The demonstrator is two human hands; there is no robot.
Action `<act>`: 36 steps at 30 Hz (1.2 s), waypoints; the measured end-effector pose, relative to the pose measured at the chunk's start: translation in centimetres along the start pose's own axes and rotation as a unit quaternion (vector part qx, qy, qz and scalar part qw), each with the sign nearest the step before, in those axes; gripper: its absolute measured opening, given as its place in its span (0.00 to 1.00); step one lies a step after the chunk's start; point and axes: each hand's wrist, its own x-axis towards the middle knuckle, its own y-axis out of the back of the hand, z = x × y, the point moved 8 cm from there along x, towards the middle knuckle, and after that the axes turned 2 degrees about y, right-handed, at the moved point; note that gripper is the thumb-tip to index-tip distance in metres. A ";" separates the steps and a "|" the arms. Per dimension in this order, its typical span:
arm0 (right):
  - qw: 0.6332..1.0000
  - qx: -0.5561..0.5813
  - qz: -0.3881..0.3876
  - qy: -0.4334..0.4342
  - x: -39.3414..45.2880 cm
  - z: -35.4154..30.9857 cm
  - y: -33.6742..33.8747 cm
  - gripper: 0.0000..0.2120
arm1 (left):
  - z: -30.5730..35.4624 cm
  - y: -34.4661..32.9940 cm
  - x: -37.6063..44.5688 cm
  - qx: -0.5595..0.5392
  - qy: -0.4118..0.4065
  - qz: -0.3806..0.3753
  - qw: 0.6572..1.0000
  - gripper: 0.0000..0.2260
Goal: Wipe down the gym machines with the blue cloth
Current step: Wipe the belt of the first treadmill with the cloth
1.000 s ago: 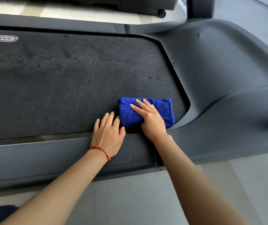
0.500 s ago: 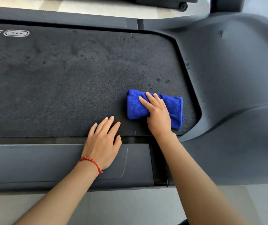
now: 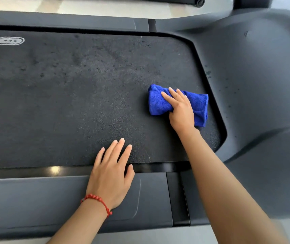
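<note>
Lying bunched on the dark treadmill belt (image 3: pixel 70 103), the blue cloth (image 3: pixel 160 101) sits near the belt's right end, close to the curved edge of the grey motor cover (image 3: pixel 255 76). Your right hand (image 3: pixel 181 110) is on top of it, fingers stretched forward over the fabric and the thumb tucked round its near side, so the cloth is pinched under your palm. Your left hand (image 3: pixel 110 175) lies flat with straight fingers, the palm on the grey side rail (image 3: pixel 35 199) and the fingertips on the belt. You wear a red bracelet (image 3: pixel 98 202) on that wrist.
</note>
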 end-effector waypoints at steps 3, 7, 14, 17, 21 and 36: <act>1.000 -0.006 -0.001 0.005 1.5 0.7 -0.2 0.31 | 0.0 0.2 0.1 -0.002 -0.001 0.002 1.000 0.24; 1.000 -0.012 -0.005 0.001 3.9 1.9 -0.5 0.31 | 0.0 0.1 0.1 0.001 -0.001 0.001 1.000 0.24; 1.000 -0.014 -0.008 -0.022 7.5 3.4 -0.6 0.30 | 0.1 0.2 0.2 0.001 0.000 0.001 1.000 0.23; 1.000 -0.011 -0.008 -0.027 7.7 3.3 -0.4 0.30 | 0.1 0.1 0.2 0.001 0.001 0.000 1.000 0.24; 0.999 -0.003 -0.015 -0.036 6.8 2.9 -0.2 0.30 | 0.0 0.1 0.2 0.000 0.003 0.002 1.000 0.24; 0.999 0.023 -0.030 -0.009 -1.4 -1.3 0.5 0.33 | 0.1 0.3 0.1 -0.012 -0.003 0.042 0.999 0.24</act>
